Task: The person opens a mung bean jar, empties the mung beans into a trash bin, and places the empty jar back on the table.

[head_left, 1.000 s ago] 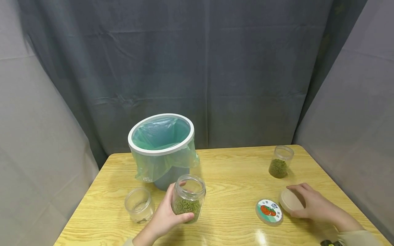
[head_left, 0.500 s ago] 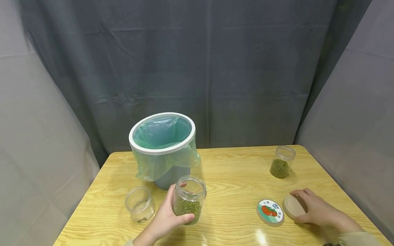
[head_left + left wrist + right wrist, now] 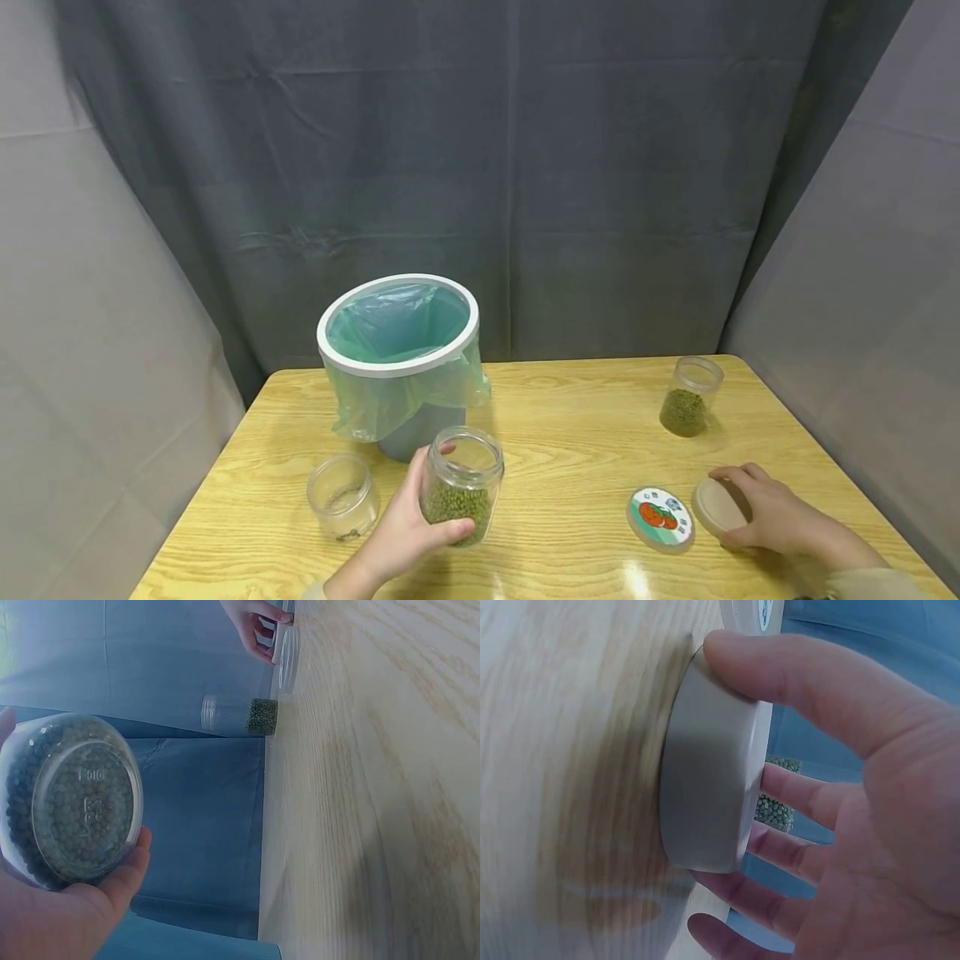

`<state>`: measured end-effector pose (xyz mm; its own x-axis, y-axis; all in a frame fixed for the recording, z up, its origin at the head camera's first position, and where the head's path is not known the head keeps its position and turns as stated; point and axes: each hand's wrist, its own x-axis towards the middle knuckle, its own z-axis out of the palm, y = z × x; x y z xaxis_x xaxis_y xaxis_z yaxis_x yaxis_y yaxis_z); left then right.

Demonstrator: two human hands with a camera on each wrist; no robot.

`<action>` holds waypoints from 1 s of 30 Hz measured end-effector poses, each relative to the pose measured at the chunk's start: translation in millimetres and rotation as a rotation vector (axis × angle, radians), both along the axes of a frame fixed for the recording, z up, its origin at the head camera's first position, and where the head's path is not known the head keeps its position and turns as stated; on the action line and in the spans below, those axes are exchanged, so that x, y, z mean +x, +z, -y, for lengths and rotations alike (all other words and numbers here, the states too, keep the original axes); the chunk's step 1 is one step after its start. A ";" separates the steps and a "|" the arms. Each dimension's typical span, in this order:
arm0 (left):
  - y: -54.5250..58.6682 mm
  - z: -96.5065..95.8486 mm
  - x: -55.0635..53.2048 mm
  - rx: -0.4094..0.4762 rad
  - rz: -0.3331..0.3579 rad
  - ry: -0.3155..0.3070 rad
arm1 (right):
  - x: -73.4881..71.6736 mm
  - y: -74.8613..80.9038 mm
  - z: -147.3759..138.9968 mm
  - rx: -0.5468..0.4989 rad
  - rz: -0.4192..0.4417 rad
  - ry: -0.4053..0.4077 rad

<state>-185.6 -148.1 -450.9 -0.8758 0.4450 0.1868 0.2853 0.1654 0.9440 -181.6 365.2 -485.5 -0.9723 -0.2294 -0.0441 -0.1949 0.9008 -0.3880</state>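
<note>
My left hand [image 3: 408, 521] grips a clear jar [image 3: 463, 487] part filled with small green beans. Its mouth has no lid, and in the left wrist view the jar's embossed base [image 3: 88, 810] faces the camera, raised off the table. At the right, my right hand [image 3: 772, 512] has thumb and fingers round the edge of a beige round lid [image 3: 717, 507]. That lid lies flat on the wood in the right wrist view [image 3: 709, 765]. Just left of it is a round lid with a tomato picture [image 3: 660, 518].
A bin [image 3: 397, 367] with a white rim and green liner stands at the back left. In front of it sits a clear jar [image 3: 342, 497] with a little dark matter at its bottom. Another open jar of green beans [image 3: 688, 400] stands back right on the wooden table [image 3: 555, 467].
My right hand has come down slightly toward the table's front with the beige lid, then stayed nearly still. The left hand and its jar have hardly moved; the head view has shifted a little.
</note>
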 end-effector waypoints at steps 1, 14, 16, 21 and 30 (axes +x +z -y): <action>0.4 0.2 0.1 -0.002 0.000 0.005 | 0.3 0.6 0.4 0.002 0.001 0.002; 2.2 0.2 0.3 -0.004 -0.009 0.076 | 6.5 3.2 8.0 -0.040 -0.120 -0.009; 2.0 0.5 0.0 0.000 -0.007 0.078 | 6.7 4.3 12.8 -0.060 -0.164 -0.004; 2.6 1.6 -0.1 0.006 0.007 0.074 | 4.4 12.0 28.2 -0.145 -0.245 0.031; 7.3 3.3 1.9 0.007 -0.006 0.100 | -1.9 30.9 55.4 -0.248 -0.236 -0.002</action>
